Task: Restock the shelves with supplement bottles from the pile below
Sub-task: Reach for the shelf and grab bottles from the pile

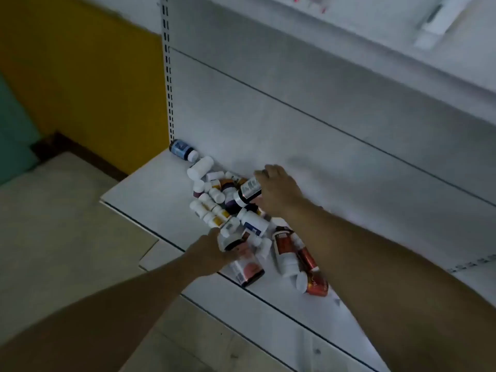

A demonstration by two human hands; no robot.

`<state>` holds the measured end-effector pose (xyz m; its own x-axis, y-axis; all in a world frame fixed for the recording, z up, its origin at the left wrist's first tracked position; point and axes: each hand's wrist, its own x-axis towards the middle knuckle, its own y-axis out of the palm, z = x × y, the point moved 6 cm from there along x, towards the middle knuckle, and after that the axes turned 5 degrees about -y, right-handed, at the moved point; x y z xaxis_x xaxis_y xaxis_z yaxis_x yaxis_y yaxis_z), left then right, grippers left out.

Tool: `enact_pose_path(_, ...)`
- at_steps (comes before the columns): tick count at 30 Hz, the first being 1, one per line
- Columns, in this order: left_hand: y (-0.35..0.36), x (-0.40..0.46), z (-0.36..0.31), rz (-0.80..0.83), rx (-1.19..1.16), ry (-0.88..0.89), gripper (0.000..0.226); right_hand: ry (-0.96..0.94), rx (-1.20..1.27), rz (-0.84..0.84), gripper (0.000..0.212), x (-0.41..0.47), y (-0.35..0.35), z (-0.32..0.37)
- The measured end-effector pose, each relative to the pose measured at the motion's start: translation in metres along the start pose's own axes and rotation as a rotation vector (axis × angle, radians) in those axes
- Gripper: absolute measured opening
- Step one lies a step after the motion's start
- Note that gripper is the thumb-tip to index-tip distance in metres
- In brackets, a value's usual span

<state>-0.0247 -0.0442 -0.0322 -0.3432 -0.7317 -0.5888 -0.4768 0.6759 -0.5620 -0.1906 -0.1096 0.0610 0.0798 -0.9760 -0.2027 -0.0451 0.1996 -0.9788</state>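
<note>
Both arms reach down into the pile on the bottom shelf. Nearest: left hand grips a dark bottle with a white label at the pile's front edge, fingers curled round it. A pinkish-labelled bottle lies just below it, red-labelled ones to the right. Further in: right hand holds a dark bottle, lifted slightly above the heap. Blurry, so the exact finger grip isn't clear. Far-left corner: a blue-labelled bottle lies on its side, apart from the pile. Upper shelf at top of view: no bottles visible on the part shown. My read: early stage. Pickup in hand, most stock still lying below, all placing left to do.
</note>
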Motion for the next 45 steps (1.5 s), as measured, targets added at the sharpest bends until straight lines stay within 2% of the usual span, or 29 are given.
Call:
enact_pose_path(5,0.032,0.018,0.006,-0.004,-0.26,-0.121,0.1,-0.132,-0.407,0.128,0.079,0.031,0.016,0.006)
enact_pose_path(8,0.05,0.024,0.002,-0.004,-0.131,-0.147,0.085,-0.172,-0.578,0.196,0.076,0.043,0.026,0.009)
enact_pose_path(13,0.061,0.031,0.002,-0.084,-0.37,-0.185,0.086,-0.206,-0.584,0.148,0.072,0.053,0.032,-0.003)
enact_pose_path(17,0.052,0.027,0.006,-0.109,-0.632,-0.165,0.082,-0.202,-0.497,-0.028,0.065,0.046,0.012,-0.013)
enact_pose_path(19,0.04,0.019,0.009,-0.074,-0.806,-0.141,0.082,-0.117,-0.201,-0.166,0.06,0.03,-0.005,-0.016)
enact_pose_path(20,0.031,0.012,0.009,-0.048,-0.904,-0.121,0.082,-0.037,0.075,-0.22,0.057,0.015,-0.013,-0.018)
enact_pose_path(22,0.008,-0.011,0.005,0.006,-1.064,-0.065,0.073,0.177,0.729,-0.29,0.038,-0.029,-0.021,-0.016)
enact_pose_path(24,-0.014,-0.037,-0.004,0.084,-1.152,0.022,0.054,0.379,1.439,-0.333,0.02,-0.081,-0.013,-0.003)
enact_pose_path(26,-0.029,-0.062,-0.018,0.191,-1.189,0.132,0.053,0.469,2.029,-0.366,0.028,-0.13,-0.008,0.02)
enact_pose_path(27,-0.034,-0.075,-0.027,0.246,-1.202,0.178,0.057,0.461,2.188,-0.388,0.033,-0.151,-0.011,0.03)
enact_pose_path(29,-0.038,-0.1,-0.047,0.364,-1.215,0.233,0.059,0.445,2.294,-0.48,0.039,-0.189,-0.016,0.041)
enact_pose_path(33,-0.026,-0.153,-0.096,0.626,-1.117,0.297,0.053,0.416,2.234,-0.74,0.051,-0.266,-0.039,0.047)
enact_pose_path(36,-0.006,-0.194,-0.128,0.774,-1.059,0.314,0.072,0.424,2.218,-0.943,0.037,-0.329,-0.048,0.041)
enact_pose_path(38,0.014,-0.218,-0.15,0.875,-1.011,0.328,0.092,0.475,2.197,-1.061,0.04,-0.373,-0.052,0.035)
enact_pose_path(40,0.037,-0.243,-0.171,0.956,-0.937,0.341,0.097,0.551,2.187,-1.136,0.041,-0.413,-0.053,0.031)
enact_pose_path(42,0.069,-0.268,-0.193,1.015,-0.895,0.335,0.084,0.608,2.107,-1.213,0.05,-0.461,-0.055,0.026)
enact_pose_path(43,0.085,-0.283,-0.206,1.043,-0.882,0.341,0.084,0.609,2.051,-1.228,0.056,-0.485,-0.057,0.023)
enact_pose_path(45,0.123,-0.31,-0.233,1.155,-0.854,0.358,0.095,0.606,1.902,-1.287,0.05,-0.538,-0.061,0.014)
